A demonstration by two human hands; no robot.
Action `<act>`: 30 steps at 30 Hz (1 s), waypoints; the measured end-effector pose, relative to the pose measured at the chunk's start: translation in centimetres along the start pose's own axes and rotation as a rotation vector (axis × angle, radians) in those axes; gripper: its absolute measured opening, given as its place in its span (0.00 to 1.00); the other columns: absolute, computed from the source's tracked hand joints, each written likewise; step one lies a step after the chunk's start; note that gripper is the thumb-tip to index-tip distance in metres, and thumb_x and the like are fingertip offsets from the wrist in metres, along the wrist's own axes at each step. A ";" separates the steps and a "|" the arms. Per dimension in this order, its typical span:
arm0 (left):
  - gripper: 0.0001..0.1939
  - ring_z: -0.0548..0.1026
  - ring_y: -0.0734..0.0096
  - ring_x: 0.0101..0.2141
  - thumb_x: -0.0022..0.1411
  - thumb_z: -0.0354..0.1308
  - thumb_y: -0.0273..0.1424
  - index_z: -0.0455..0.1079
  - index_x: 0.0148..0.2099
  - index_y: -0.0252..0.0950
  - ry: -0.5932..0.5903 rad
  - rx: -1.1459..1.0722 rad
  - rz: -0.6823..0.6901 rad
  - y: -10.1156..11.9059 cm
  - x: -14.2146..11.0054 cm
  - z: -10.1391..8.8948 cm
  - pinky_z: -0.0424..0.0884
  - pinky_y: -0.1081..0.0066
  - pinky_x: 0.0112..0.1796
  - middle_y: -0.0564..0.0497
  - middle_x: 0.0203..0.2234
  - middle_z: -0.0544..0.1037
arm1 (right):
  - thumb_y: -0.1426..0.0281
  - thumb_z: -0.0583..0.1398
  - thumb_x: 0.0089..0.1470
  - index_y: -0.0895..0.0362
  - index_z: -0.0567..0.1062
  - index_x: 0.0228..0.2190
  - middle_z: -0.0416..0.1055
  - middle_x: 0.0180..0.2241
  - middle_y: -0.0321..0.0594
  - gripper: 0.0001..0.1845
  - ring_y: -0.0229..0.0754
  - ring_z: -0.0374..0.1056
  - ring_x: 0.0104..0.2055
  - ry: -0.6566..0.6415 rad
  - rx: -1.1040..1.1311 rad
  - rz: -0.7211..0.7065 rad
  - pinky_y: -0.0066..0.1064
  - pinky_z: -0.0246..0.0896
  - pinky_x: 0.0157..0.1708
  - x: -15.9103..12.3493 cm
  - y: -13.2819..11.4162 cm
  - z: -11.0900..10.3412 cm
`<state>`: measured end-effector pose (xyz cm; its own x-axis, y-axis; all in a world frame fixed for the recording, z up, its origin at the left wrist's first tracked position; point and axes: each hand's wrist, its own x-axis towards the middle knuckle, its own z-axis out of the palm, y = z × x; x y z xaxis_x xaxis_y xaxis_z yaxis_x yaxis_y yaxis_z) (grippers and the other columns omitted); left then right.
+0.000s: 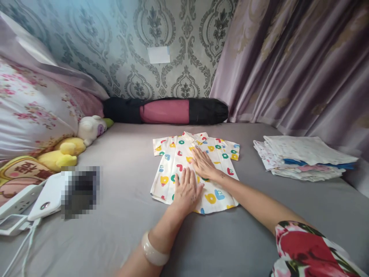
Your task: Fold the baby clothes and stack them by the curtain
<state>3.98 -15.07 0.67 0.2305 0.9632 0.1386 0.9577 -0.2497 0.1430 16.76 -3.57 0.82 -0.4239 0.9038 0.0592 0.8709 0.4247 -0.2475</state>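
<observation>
A small white short-sleeved shirt with colourful letter prints lies spread flat on the grey bed sheet, its collar toward the wall. My left hand rests flat on the lower middle of the shirt, fingers extended and thumb out to the side. Higher up, near the button front below the collar, my right hand also lies flat with its fingers stretched out. Neither hand grips anything. Parts of the shirt under both palms are hidden.
On the right sits a stack of folded clothes. A long black and pink bag lies along the wall. At left are a floral pillow, plush toys, a power bank, a power strip and cables.
</observation>
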 end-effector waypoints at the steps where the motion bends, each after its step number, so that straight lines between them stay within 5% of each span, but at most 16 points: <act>1: 0.35 0.50 0.49 0.66 0.70 0.36 0.49 0.54 0.68 0.31 -0.012 -0.010 0.029 0.1 -0.1 0.2 0.51 0.43 0.62 0.37 0.66 0.54 | 0.56 0.36 0.66 0.65 0.45 0.67 0.34 0.70 0.48 0.36 0.46 0.30 0.71 0.003 0.003 0.045 0.44 0.27 0.68 1.0 0.3 0.1; 13: 0.43 0.43 0.44 0.67 0.65 0.36 0.57 0.47 0.71 0.33 -0.119 -0.092 0.049 -0.1 -0.3 -0.1 0.43 0.38 0.62 0.36 0.68 0.46 | 0.59 0.36 0.66 0.65 0.56 0.64 0.47 0.68 0.51 0.34 0.47 0.39 0.70 0.043 -0.019 0.197 0.41 0.31 0.67 10.7 4.2 -0.2; 21: 0.45 0.40 0.46 0.68 0.64 0.33 0.59 0.47 0.71 0.32 -0.185 -0.135 0.013 0.0 0.0 -0.6 0.39 0.39 0.63 0.37 0.69 0.44 | 0.56 0.46 0.63 0.63 0.55 0.64 0.47 0.67 0.57 0.34 0.59 0.42 0.68 0.357 -0.046 0.350 0.51 0.37 0.63 9.9 3.7 0.1; 25: 0.43 0.40 0.46 0.68 0.64 0.35 0.58 0.46 0.71 0.35 -0.205 -0.133 0.011 0.0 0.1 -1.2 0.40 0.39 0.62 0.37 0.69 0.44 | 0.60 0.41 0.65 0.63 0.59 0.62 0.57 0.63 0.55 0.30 0.51 0.50 0.65 0.223 -0.005 0.292 0.42 0.45 0.62 8.8 4.3 -0.5; 30: 0.39 0.41 0.44 0.67 0.64 0.38 0.58 0.48 0.71 0.44 -0.222 -0.106 0.035 0.0 0.0 -1.9 0.42 0.39 0.61 0.37 0.69 0.45 | 0.58 0.41 0.65 0.57 0.56 0.64 0.46 0.68 0.47 0.31 0.49 0.39 0.70 0.018 -0.043 0.154 0.45 0.34 0.66 5.3 5.2 -1.1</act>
<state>3.70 -15.25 2.53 0.3064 0.9492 -0.0718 0.9279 -0.2810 0.2452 19.27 3.51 0.92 -0.2802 0.9591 0.0406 0.9353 0.2823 -0.2135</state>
